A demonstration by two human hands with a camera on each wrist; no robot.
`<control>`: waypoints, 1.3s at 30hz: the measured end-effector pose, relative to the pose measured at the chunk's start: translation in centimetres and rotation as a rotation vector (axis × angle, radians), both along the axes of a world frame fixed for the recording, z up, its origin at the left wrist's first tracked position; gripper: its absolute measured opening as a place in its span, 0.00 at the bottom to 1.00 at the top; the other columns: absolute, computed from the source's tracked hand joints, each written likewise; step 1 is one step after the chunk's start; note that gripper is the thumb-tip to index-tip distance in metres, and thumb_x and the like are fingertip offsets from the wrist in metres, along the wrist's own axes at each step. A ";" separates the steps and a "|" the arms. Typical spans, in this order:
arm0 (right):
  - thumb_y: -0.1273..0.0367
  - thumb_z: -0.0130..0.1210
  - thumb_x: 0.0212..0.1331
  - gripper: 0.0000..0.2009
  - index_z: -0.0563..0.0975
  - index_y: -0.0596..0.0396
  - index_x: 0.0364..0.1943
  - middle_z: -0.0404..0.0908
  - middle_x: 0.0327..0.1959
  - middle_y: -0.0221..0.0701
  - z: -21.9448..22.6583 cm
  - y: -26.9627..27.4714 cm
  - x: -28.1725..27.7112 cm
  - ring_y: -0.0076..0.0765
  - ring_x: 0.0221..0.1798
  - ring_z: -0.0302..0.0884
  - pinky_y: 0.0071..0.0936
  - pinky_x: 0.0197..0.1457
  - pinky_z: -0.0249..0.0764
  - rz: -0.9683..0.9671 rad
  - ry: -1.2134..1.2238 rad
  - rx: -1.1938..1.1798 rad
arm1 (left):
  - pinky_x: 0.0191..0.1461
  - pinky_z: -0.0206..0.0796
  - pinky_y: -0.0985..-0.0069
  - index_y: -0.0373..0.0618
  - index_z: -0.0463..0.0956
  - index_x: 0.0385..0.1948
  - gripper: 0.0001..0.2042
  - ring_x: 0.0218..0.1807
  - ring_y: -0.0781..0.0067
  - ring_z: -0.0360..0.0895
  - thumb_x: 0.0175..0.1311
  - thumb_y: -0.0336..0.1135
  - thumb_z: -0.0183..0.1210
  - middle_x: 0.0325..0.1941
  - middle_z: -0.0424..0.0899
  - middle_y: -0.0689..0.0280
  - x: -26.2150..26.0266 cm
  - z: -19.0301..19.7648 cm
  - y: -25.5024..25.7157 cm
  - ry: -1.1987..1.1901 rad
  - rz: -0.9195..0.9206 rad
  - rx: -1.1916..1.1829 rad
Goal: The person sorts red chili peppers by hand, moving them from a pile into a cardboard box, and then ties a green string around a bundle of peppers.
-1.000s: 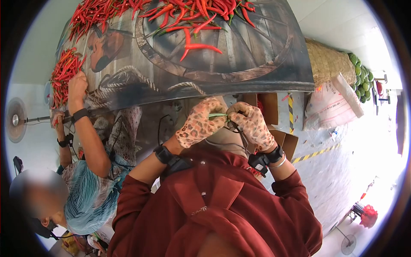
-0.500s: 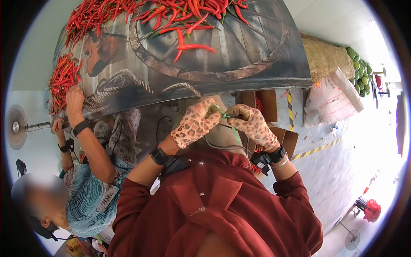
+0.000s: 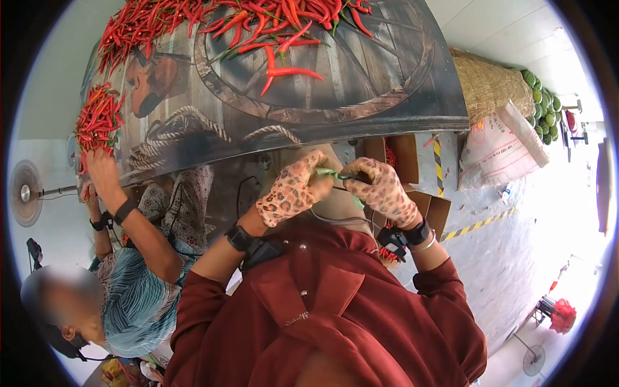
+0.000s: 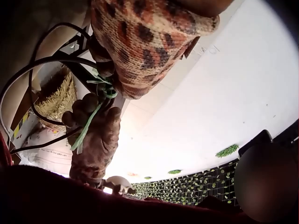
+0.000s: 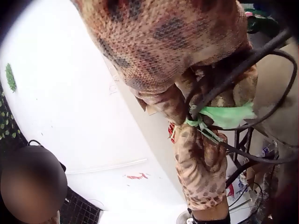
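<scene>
Both hands wear leopard-print knit gloves and meet just in front of the table edge. My left hand [image 3: 290, 191] pinches a thin green plastic strip [image 3: 326, 173]. Close beside it, my right hand [image 3: 387, 193] grips a black cable [image 3: 351, 177] where the strip is tied round it. A small knot of the green strip [image 4: 108, 91] shows between the hands in the left wrist view, one loose tail hanging past the right hand. In the right wrist view the strip [image 5: 229, 116] spreads flat beside the looped cable [image 5: 243, 65]. Fingertips are partly hidden.
Red chilies [image 3: 277, 16] lie heaped on the printed table [image 3: 348, 122], with another pile [image 3: 98, 119] at its left. A second person [image 3: 138, 300] works there. Cardboard boxes [image 3: 429, 209], a white sack [image 3: 500, 151] and green round produce [image 3: 545, 109] are to the right.
The hands have drawn slightly apart, the green strip is now knotted at the cable, and a tail hangs below the right hand. The other person's hand has moved toward the table's near edge.
</scene>
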State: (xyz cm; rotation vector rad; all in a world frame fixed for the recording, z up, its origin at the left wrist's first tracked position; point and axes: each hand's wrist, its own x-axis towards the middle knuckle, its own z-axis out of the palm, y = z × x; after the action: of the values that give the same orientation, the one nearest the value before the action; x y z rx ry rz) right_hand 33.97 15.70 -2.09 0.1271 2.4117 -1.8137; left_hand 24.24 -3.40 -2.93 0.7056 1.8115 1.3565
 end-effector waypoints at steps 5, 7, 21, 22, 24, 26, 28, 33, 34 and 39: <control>0.75 0.57 0.48 0.07 0.76 0.58 0.33 0.78 0.31 0.36 -0.8 -1.3 0.2 0.42 0.37 0.77 0.32 0.37 0.73 -0.064 0.363 0.416 | 0.42 0.68 0.80 0.36 0.74 0.41 0.10 0.41 0.79 0.76 0.59 0.29 0.58 0.36 0.78 0.65 -0.5 0.6 0.0 -0.002 -0.060 -0.065; 0.75 0.56 0.49 0.07 0.76 0.58 0.33 0.78 0.32 0.36 -0.9 -0.7 0.0 0.42 0.37 0.76 0.32 0.37 0.73 -0.006 0.418 0.331 | 0.41 0.68 0.78 0.37 0.74 0.39 0.10 0.40 0.77 0.76 0.58 0.28 0.58 0.35 0.78 0.64 -0.2 -0.1 -0.3 -0.008 -0.030 0.017; 0.70 0.58 0.55 0.09 0.78 0.61 0.36 0.80 0.35 0.29 0.6 1.5 -1.0 0.22 0.37 0.73 0.23 0.42 0.71 0.155 -0.188 -0.313 | 0.43 0.70 0.76 0.39 0.76 0.38 0.09 0.38 0.70 0.78 0.55 0.28 0.60 0.36 0.80 0.62 0.0 0.6 -0.3 0.236 -0.130 0.019; 0.72 0.58 0.53 0.08 0.78 0.60 0.36 0.79 0.34 0.30 0.7 1.6 -1.2 0.23 0.37 0.73 0.23 0.42 0.71 0.209 -0.117 -0.219 | 0.43 0.70 0.76 0.39 0.76 0.39 0.10 0.39 0.70 0.78 0.55 0.29 0.60 0.37 0.80 0.62 0.0 0.5 -0.3 0.236 -0.135 -0.014; 0.73 0.58 0.52 0.07 0.78 0.60 0.35 0.79 0.33 0.30 0.5 1.7 -1.5 0.24 0.36 0.74 0.24 0.42 0.71 0.260 -0.042 -0.123 | 0.44 0.70 0.76 0.38 0.76 0.39 0.11 0.40 0.71 0.78 0.55 0.29 0.60 0.37 0.80 0.61 0.1 0.5 -0.3 0.239 -0.141 -0.046; 0.74 0.57 0.50 0.06 0.77 0.59 0.33 0.78 0.31 0.32 -0.4 2.1 -1.5 0.29 0.35 0.75 0.26 0.41 0.71 0.342 0.231 0.051 | 0.44 0.70 0.76 0.38 0.75 0.40 0.12 0.40 0.71 0.78 0.56 0.30 0.60 0.38 0.80 0.61 0.1 0.6 -0.2 0.242 -0.141 -0.084; 0.73 0.59 0.48 0.08 0.77 0.58 0.33 0.76 0.34 0.34 -0.6 2.3 -1.4 0.41 0.38 0.75 0.32 0.41 0.72 0.350 0.256 0.086 | 0.44 0.70 0.76 0.39 0.75 0.41 0.12 0.40 0.71 0.78 0.56 0.30 0.60 0.39 0.80 0.61 0.0 0.5 0.1 0.272 -0.161 -0.077; 0.74 0.57 0.50 0.07 0.77 0.59 0.34 0.76 0.34 0.36 0.4 2.0 -1.6 0.41 0.37 0.75 0.31 0.42 0.71 0.277 0.194 -0.042 | 0.45 0.69 0.77 0.38 0.74 0.43 0.15 0.40 0.75 0.77 0.54 0.30 0.62 0.38 0.80 0.62 0.1 -0.2 0.1 0.073 -0.097 0.043; 0.74 0.57 0.50 0.07 0.77 0.59 0.34 0.76 0.34 0.36 0.4 2.0 -1.6 0.41 0.37 0.75 0.31 0.42 0.71 0.278 0.196 -0.041 | 0.45 0.69 0.77 0.38 0.74 0.43 0.15 0.40 0.75 0.77 0.54 0.30 0.62 0.38 0.80 0.62 0.1 0.0 0.1 0.074 -0.097 0.043; 0.74 0.56 0.50 0.06 0.76 0.59 0.33 0.76 0.34 0.36 0.1 2.2 -2.1 0.41 0.38 0.74 0.32 0.42 0.71 0.374 0.276 -0.077 | 0.44 0.69 0.78 0.37 0.73 0.41 0.15 0.40 0.78 0.76 0.53 0.28 0.64 0.38 0.80 0.65 0.1 1.2 0.5 0.011 -0.110 -0.039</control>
State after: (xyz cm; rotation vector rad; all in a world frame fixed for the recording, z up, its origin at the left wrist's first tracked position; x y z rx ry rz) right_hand 31.82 17.85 -2.03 -0.5772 2.3221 -1.8369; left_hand 24.33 -2.93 -1.74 0.7820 1.7761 1.2447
